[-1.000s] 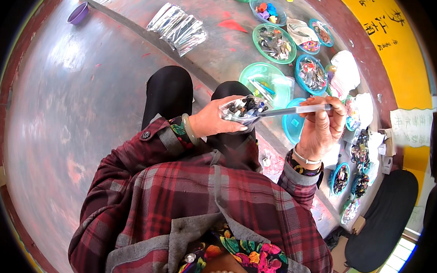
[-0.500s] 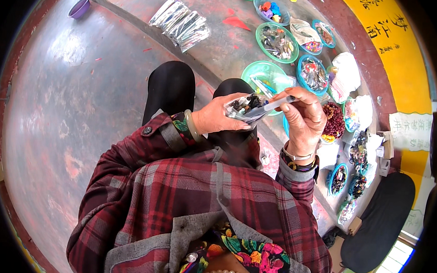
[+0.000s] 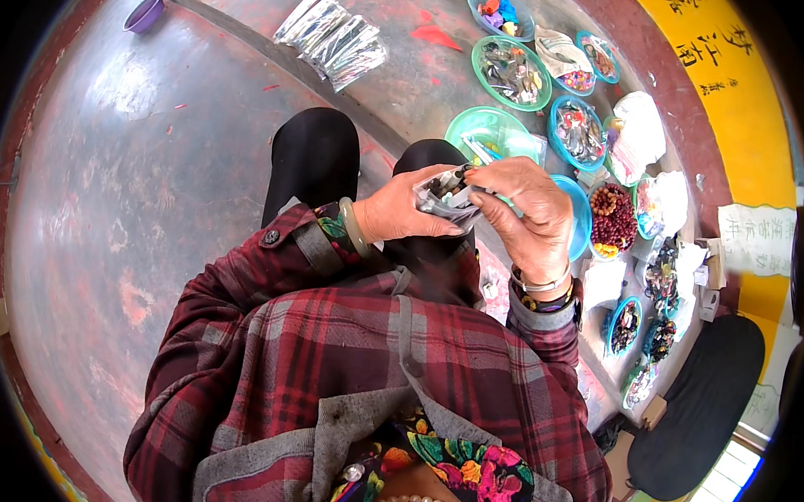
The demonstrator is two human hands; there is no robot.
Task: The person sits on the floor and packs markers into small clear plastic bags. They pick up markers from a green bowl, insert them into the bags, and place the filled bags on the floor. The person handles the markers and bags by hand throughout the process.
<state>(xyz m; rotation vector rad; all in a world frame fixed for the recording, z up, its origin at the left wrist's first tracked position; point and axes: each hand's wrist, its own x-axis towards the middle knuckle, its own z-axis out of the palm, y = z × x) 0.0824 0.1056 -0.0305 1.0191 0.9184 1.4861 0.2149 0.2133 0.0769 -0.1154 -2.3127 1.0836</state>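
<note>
My left hand [image 3: 393, 208] is closed round a small clear plastic bag [image 3: 441, 192] of black, white and brownish small pieces, held above my lap. My right hand [image 3: 529, 211] comes in from the other side, thumb and fingers pinched together at the bag's mouth. A whitish bit shows by its fingertips, but what they grip is too small and covered to name. Just beyond the hands lies a green basin [image 3: 464, 120] with slim white and blue packets in it. A blue basin [image 3: 582, 226] sits right beside my right wrist, partly hidden.
Basins of small parts line the floor at right, among them a green one [image 3: 544, 97], a blue one [image 3: 555, 141] and dark red beads [image 3: 614, 225]. Silvery packets [image 3: 338, 45] lie ahead. A purple bowl [image 3: 145, 14] stands far left; a black seat [image 3: 702, 403] near right.
My right hand has come down and left from beside the bag to its mouth. The clear strip with a dark end that it held up no longer shows. My left hand keeps its place.
</note>
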